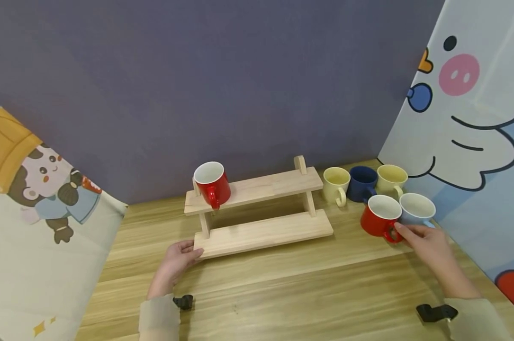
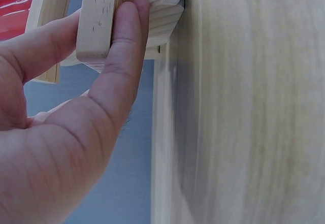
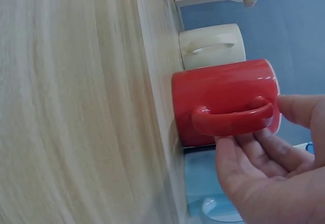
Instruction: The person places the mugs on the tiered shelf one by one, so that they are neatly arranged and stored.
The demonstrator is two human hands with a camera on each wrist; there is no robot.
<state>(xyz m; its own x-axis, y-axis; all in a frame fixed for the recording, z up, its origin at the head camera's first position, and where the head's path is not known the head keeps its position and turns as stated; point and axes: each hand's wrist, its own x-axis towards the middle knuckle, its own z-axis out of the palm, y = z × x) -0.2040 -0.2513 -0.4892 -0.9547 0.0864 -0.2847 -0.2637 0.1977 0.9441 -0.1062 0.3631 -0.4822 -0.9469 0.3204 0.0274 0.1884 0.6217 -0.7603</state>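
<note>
A two-tier wooden shelf stands on the table, and my left hand pinches the left end of its lower board. In the left wrist view, the fingers press against that board's end. A red mug with a white inside is upright on the left of the upper tier. At the right, my right hand holds another red mug by its handle. That mug looks upright, close in front of a light blue mug.
Behind the right-hand red mug are a pale yellow mug, a dark blue mug and a second yellow mug. A grey wall rises behind the table. Cartoon-printed panels border both sides.
</note>
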